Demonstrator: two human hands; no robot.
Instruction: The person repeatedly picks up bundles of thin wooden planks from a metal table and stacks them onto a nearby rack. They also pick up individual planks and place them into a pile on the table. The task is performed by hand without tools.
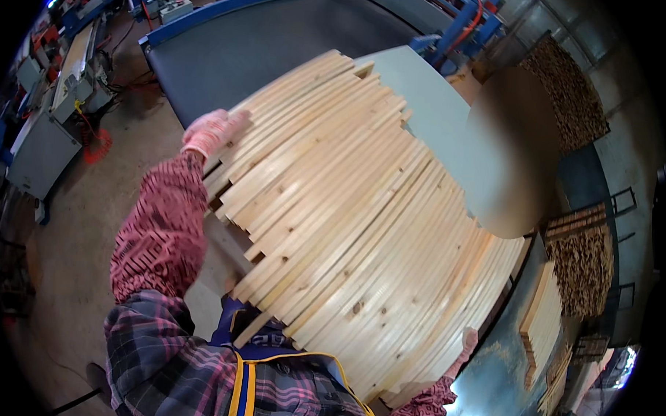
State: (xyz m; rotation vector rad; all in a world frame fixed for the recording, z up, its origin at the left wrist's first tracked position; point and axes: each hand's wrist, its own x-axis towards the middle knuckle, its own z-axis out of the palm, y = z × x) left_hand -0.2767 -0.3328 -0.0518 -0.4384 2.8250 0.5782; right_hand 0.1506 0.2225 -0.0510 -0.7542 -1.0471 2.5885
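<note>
A wide row of pale wooden strips (333,201), laid side by side with uneven ends and a few knots, spreads in front of my body. My left hand (212,133), in a pink and white glove, grips the row's outer edge at the far left, with its fingers over the outermost strips. At the near right, my right hand (466,350) presses along the opposite outer strip; its sleeve and the wood hide part of it. Both hands hold the row between them. Its near ends reach over my dark blue apron (259,330).
Beyond the strips lies a dark belt-like surface (250,58) in a blue frame, beside a pale grey panel (425,86). A metal-topped table (488,389) at right bears a smaller stack of strips (540,325). Bundled wood stacks (580,268) stand farther right. Machines (65,103) line the left.
</note>
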